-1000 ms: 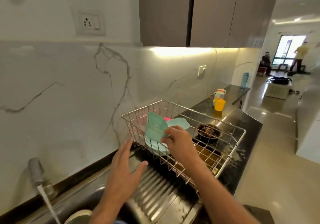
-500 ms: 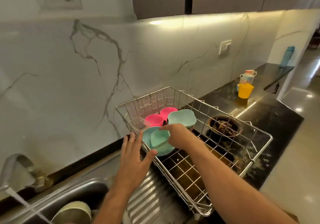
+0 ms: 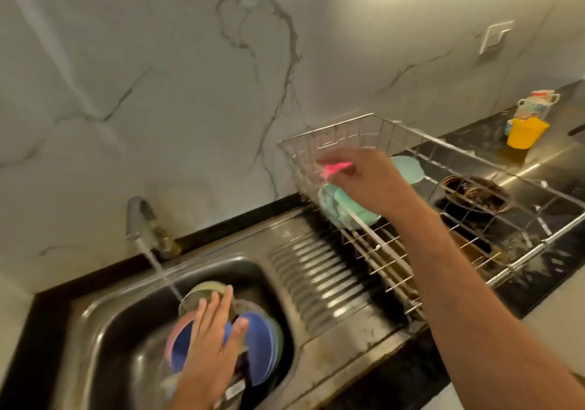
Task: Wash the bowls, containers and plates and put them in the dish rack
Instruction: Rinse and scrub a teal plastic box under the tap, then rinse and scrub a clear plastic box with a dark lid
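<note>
— Down in the steel sink [image 3: 104, 324], what?
— Stacked dishes: a blue plastic plate [image 3: 256, 349] with a pink rim [image 3: 175, 330] showing at its left edge, and behind them a pale round bowl [image 3: 202, 292], glossy and wet. Thin stream of water [image 3: 158, 268] running from the grey curved tap [image 3: 137, 216] onto that bowl.
— And the left hand [image 3: 212, 343]?
— Palm down over the stack, fingers straight and spread a little, thumb out to the right. Holding nothing; blurred, so cannot tell whether touching the blue plate or just above it.
— The right hand [image 3: 367, 181]?
— Reached across the ribbed steel drainboard [image 3: 319, 280] into the wire dish rack [image 3: 493, 169], forearm bare, wrist bent down. Fingers smeared by motion; whether curled round anything, cannot tell. A pink plastic edge [image 3: 337, 167] just at the fingertips.
— Inside the rack?
— Teal plastic bowls [image 3: 345, 210] with soft wavy rims, leaning at the left end under the hand; another teal one [image 3: 406, 169] lying behind the wrist. Further right, a dark round bowl [image 3: 474, 192].
— Around it?
— Black polished stone counter [image 3: 550, 264], wet and speckled beneath the rack. Yellow plastic cup [image 3: 525, 132] at the far end, a patterned mug [image 3: 536, 104] just behind it. White marble wall [image 3: 158, 77] with grey veins, a pale switch plate [image 3: 495, 37] on it.
</note>
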